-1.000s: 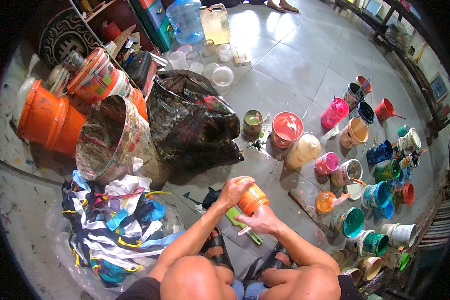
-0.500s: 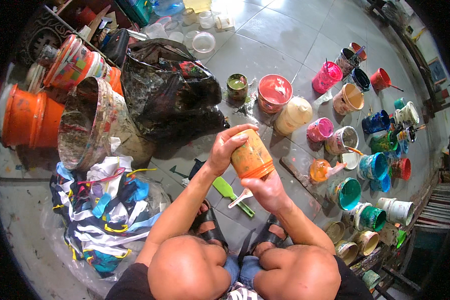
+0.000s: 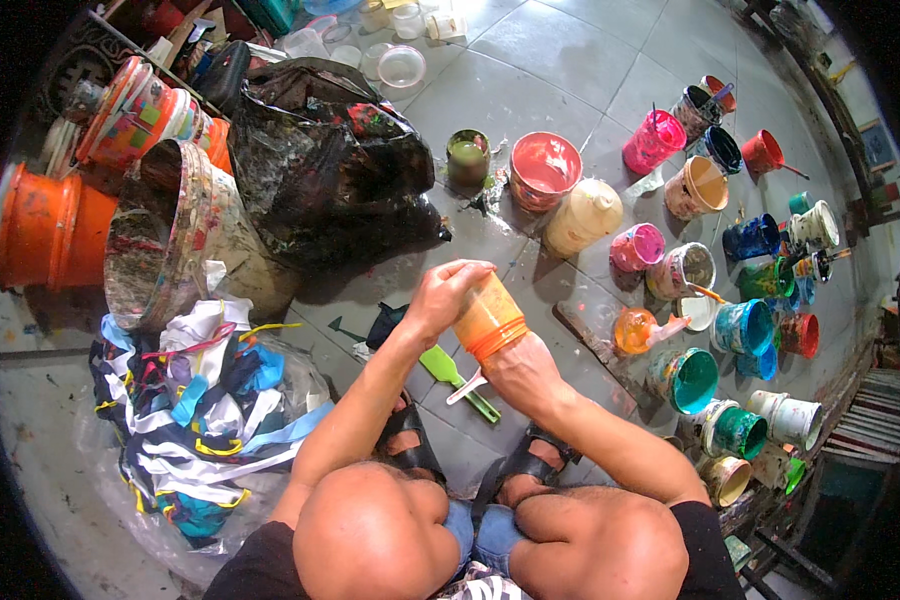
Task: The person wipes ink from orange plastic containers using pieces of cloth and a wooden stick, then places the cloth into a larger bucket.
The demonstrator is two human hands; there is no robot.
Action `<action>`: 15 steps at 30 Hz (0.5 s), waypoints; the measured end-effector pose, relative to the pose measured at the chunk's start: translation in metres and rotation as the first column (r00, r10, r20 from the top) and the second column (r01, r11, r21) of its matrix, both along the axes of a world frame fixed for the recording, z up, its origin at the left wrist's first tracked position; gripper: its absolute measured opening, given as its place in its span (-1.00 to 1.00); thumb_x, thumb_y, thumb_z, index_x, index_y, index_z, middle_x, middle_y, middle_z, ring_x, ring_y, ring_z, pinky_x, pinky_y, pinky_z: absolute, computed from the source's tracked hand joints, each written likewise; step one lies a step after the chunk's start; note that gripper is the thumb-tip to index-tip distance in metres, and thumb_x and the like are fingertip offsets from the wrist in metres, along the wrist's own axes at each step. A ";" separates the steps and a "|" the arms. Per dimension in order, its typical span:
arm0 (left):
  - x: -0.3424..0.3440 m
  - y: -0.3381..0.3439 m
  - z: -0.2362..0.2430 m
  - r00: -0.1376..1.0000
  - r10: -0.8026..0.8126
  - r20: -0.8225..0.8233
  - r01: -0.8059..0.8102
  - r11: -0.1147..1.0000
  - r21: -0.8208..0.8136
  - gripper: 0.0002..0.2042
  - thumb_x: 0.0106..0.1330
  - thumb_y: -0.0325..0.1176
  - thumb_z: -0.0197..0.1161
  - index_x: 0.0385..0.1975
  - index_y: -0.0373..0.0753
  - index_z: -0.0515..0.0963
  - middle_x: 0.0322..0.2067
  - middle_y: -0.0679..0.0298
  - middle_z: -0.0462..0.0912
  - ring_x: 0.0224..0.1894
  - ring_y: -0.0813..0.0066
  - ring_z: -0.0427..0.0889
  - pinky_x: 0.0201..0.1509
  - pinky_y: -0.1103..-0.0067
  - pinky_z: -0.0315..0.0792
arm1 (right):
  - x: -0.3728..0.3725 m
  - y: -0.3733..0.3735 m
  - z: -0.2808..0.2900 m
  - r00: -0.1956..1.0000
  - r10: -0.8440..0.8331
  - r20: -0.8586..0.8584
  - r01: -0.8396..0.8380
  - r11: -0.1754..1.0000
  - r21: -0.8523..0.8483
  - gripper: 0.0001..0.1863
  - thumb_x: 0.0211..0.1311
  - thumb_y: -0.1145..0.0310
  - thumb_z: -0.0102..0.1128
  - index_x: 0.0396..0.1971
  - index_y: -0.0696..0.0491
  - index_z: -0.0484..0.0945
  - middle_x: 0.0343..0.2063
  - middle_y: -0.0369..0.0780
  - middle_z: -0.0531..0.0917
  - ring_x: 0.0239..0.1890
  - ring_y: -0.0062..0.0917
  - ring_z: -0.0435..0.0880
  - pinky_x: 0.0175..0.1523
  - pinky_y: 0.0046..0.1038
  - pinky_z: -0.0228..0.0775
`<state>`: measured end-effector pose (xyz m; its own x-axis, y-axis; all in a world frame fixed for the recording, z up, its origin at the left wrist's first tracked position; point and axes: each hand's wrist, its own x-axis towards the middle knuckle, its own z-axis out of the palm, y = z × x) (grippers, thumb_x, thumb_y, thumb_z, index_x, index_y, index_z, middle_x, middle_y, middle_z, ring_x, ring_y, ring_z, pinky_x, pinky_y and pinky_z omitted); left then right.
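Observation:
Above the floor between my knees, I hold an orange paint-stained plastic tub (image 3: 486,308), tilted with its ridged end toward me. My left hand (image 3: 444,296) is wrapped around its far left side. Closed at the ridged end is my right hand (image 3: 524,374), its knuckles up against the tub; whether its fingers reach inside is hidden. Just below the hands lie a green plastic scraper (image 3: 438,364) and a small white plastic piece (image 3: 467,388), partly crossing the scraper's handle.
Many paint pots stand on the right, among them a teal pot (image 3: 692,382). Ahead are a red-pink tub (image 3: 546,172) and a cream bottle (image 3: 584,217). On the left are a black plastic bag (image 3: 330,170), a stained bucket (image 3: 185,245) and a heap of cloth strips (image 3: 205,400).
The right hand has turned over and closed in at the tub's ridged end, where its thumb showed before. The tub has shifted slightly left, and the whole view has moved a little.

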<state>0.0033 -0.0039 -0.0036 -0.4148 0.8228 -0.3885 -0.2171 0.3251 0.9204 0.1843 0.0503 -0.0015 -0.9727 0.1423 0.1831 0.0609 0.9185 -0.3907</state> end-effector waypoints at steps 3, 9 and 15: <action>0.000 0.003 0.004 0.997 -0.057 -0.055 0.051 0.993 -0.106 -0.59 0.44 -0.08 0.16 0.05 -0.28 0.66 -0.06 0.28 0.72 0.01 0.52 0.61 0.12 0.55 0.48 | 0.008 0.014 -0.010 0.997 0.062 0.051 -0.059 0.996 -0.062 -0.70 0.12 0.32 0.31 -0.17 0.12 0.56 -0.28 -0.08 0.63 -0.19 -0.14 0.66 -0.09 -0.16 0.53; -0.002 -0.002 0.022 0.996 -0.051 0.077 0.071 0.957 -0.281 -0.42 0.46 0.13 0.07 0.26 -0.19 0.51 0.00 0.31 0.67 0.01 0.53 0.60 -0.11 0.52 0.58 | 0.016 0.015 0.018 0.969 0.020 -0.248 -0.101 0.942 -0.319 -0.72 0.13 0.47 0.37 -0.16 0.17 0.54 -0.32 -0.07 0.62 -0.22 -0.11 0.64 -0.12 -0.20 0.54; -0.011 0.000 0.021 0.926 -0.315 0.205 0.333 0.941 -0.059 -0.32 0.47 0.21 0.09 0.41 -0.13 0.35 0.11 0.30 0.55 0.11 0.51 0.56 0.11 0.49 0.53 | 0.016 -0.006 0.006 0.923 -0.375 0.087 0.171 0.197 -0.965 -0.72 0.31 0.45 0.25 0.00 0.15 0.57 -0.24 -0.19 0.73 -0.38 -0.34 0.68 -0.21 -0.33 0.53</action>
